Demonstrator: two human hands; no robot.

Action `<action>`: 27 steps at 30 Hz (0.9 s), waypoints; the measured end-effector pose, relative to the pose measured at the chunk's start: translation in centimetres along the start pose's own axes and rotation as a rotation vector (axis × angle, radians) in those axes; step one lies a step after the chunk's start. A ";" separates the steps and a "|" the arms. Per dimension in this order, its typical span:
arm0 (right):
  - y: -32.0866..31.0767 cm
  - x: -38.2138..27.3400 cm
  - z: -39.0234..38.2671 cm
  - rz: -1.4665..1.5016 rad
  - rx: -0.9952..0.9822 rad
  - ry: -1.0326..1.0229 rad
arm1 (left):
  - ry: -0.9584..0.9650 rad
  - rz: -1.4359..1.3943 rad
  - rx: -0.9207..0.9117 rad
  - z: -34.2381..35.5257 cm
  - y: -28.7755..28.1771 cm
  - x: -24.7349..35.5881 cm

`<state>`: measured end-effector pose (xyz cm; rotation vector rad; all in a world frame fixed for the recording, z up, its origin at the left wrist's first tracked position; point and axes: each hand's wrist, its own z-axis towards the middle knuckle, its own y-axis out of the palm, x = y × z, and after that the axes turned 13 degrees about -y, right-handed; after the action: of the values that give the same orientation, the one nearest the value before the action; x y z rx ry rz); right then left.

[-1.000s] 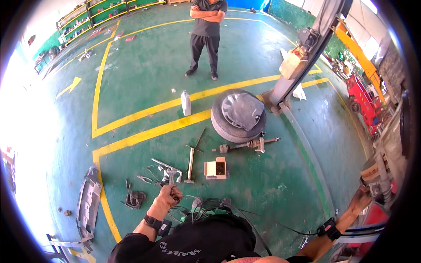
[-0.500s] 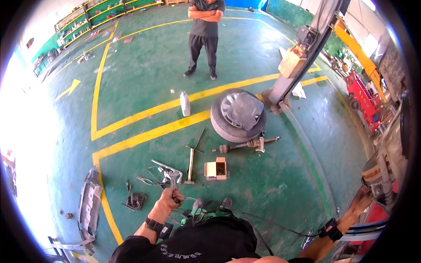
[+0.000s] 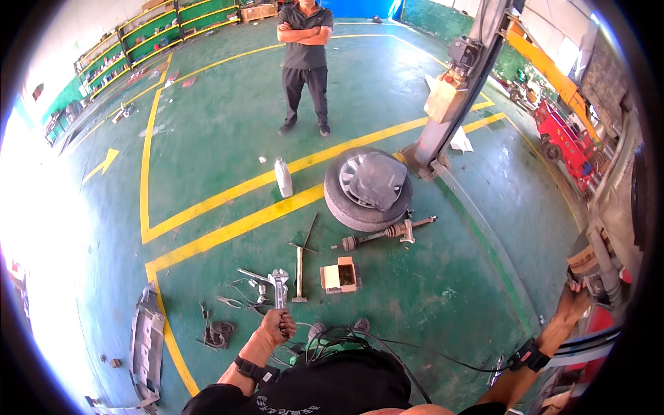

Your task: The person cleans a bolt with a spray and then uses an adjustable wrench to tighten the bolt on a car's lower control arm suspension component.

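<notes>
My left hand (image 3: 278,326) is closed around the handle of an adjustable wrench (image 3: 279,282), held with its jaw pointing away from me. At the right edge, my right hand (image 3: 574,299) reaches against metal parts below a round brown-rimmed part (image 3: 586,259) of a vehicle's underside. Its fingers are bent and partly hidden, and what they grip is too small to make out. On the floor beyond the wrench lie a long-handled hammer (image 3: 299,273), pliers (image 3: 229,302) and a metal bar tool (image 3: 252,274). An open cardboard box (image 3: 339,277) stands right of the hammer.
A tyre (image 3: 356,214) lies flat with a dark plastic cover on it, and a drive shaft (image 3: 387,234) lies in front. A bottle (image 3: 283,178), a lift post (image 3: 443,131) and a grey bumper piece (image 3: 146,346) stand around. Cables cross near my feet. Another person (image 3: 304,69) stands ahead, arms folded.
The wrench in my left hand now points up more visibly, its jaw clear of the tools behind. My right hand has shifted slightly up toward the round part. The whole view has tilted a little.
</notes>
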<state>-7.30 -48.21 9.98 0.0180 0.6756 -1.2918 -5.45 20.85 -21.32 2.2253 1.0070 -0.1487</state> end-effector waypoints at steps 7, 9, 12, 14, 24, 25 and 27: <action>2.6 -6.7 2.5 1.483 -0.103 0.446 | 0.181 0.493 0.193 -0.7 3.6 -2.0; 2.2 -5.7 2.1 1.374 0.041 0.451 | 0.143 0.570 0.187 -0.8 4.9 -2.6; 2.9 -5.8 -1.3 1.273 0.101 0.530 | 0.178 0.788 0.267 -1.0 7.1 -3.8; 7.0 -10.3 -6.1 1.275 -0.026 0.714 | 0.178 0.867 0.283 -1.5 8.9 -5.0; 19.1 -22.9 -27.0 1.114 -0.507 0.906 | 1.316 2.642 0.103 2.3 12.6 -9.8; 19.5 -23.4 -27.2 1.143 -0.486 0.856 | 1.006 2.403 0.190 2.0 13.7 -10.9; 19.0 -24.2 -25.9 1.211 -0.367 0.983 | 0.441 1.850 0.286 -0.4 17.3 -14.8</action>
<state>-4.88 -11.48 -6.31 0.6903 1.4141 0.1085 -3.63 3.74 -6.39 2.5587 -1.1973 1.0563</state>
